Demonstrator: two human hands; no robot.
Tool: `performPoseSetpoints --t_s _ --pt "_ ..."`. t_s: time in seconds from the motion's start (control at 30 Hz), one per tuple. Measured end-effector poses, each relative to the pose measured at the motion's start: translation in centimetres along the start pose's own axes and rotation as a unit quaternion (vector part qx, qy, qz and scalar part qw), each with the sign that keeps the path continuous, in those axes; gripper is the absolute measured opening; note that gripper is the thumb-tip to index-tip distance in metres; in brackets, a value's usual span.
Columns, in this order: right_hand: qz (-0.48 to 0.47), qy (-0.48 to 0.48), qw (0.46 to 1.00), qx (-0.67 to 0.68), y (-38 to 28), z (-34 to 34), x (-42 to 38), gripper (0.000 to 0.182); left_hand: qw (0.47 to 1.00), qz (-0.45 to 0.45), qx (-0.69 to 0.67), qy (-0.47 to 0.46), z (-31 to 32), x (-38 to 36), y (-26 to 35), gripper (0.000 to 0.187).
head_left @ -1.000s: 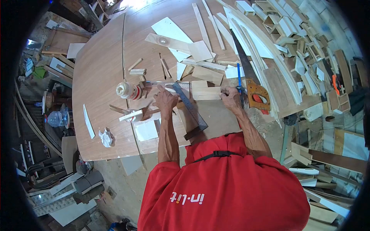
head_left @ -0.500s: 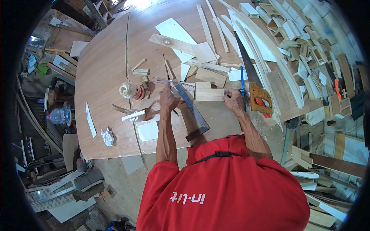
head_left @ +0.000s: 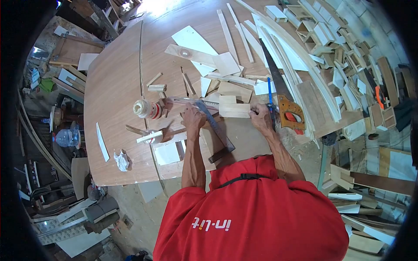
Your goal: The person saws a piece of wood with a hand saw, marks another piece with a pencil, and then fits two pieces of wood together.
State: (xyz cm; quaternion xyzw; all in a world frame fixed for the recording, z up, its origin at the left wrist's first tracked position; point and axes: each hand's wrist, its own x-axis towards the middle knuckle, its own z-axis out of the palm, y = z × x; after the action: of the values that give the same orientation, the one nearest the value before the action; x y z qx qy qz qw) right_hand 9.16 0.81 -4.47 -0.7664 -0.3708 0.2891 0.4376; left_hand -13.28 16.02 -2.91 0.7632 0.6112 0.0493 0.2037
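Observation:
My left hand [head_left: 193,116], fingers bent and close together, is beside the metal square [head_left: 214,126] and just below the steel ruler [head_left: 185,100]; what is under its fingertips is hidden. The square lies slanted, its thick stock near my body. With thumb and fingers, my right hand [head_left: 261,118] grips the right end of a small light wood piece [head_left: 234,110] made of narrow strips. This piece lies flat on a brown board [head_left: 246,135], right of the square.
A handsaw [head_left: 289,114] and a blue clamp [head_left: 270,98] are right of my right hand. Glue jar [head_left: 148,109], white-topped container [head_left: 152,137] and crumpled cloth [head_left: 122,161] stand or lie at left. Wood offcuts [head_left: 235,91] and long strips [head_left: 283,56] lie farther back.
My left hand has drawn back a little from the ruler toward my body. My right hand keeps its grip on the wood piece. The whole view has shifted slightly.

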Motion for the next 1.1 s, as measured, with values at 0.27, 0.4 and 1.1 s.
performPoseSetpoints --t_s 0.27,0.4,1.1 --pt "0.003 -0.003 0.999 0.036 -0.1 -0.2 0.1 0.021 0.979 0.038 -0.195 0.044 1.7 0.9 -1.3 0.061" --pt "0.001 -0.004 0.999 0.032 0.4 0.0 0.2 0.021 0.982 0.112 -0.14 0.063 2.3 0.8 -1.9 0.063" --pt "0.085 0.011 0.978 0.189 -0.6 -0.6 -0.6 0.03 0.999 0.032 0.008 -0.011 -0.7 -0.4 2.3 0.092"
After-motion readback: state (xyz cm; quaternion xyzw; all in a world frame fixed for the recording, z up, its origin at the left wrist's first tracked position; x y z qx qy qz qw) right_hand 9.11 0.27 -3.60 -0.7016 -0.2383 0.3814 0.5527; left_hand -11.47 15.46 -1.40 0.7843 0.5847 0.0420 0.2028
